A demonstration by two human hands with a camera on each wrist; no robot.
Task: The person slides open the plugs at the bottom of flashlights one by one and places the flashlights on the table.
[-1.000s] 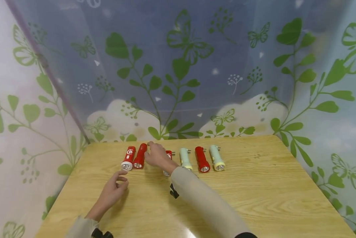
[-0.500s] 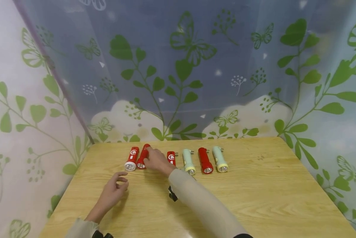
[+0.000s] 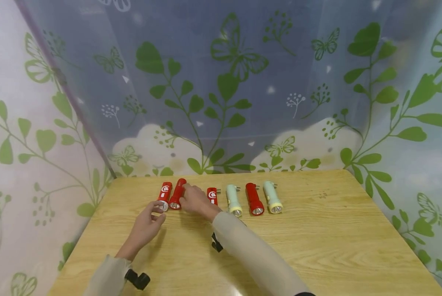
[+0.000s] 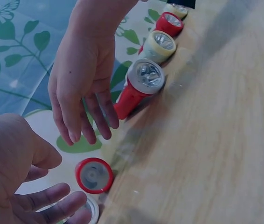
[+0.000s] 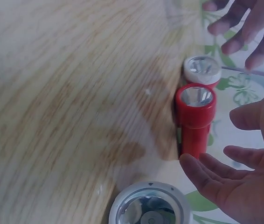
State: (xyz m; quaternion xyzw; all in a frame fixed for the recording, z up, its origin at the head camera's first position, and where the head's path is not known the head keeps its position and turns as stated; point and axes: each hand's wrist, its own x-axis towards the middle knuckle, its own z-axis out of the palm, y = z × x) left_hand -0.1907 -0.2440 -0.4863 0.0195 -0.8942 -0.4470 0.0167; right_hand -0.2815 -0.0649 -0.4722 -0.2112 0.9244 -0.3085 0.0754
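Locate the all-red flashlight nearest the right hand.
Head view: the all-red flashlight lies left of center, between a white-rimmed flashlight and the right hand.

Wood-grain table (image 3: 335, 242), blue backdrop (image 3: 191, 28) behind it, printed green leaves (image 3: 149, 60) and butterflies (image 3: 325, 44), pale leaf-patterned panel (image 3: 28, 185) at left

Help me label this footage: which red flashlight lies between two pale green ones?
The all-red flashlight, second from the right; the other three red flashlights lie left of both pale green flashlights.

Indoors, screened off, room type unclear: leaf-and-butterfly hangings (image 3: 206, 86) on three sides, wood-grain table (image 3: 309, 242) between.
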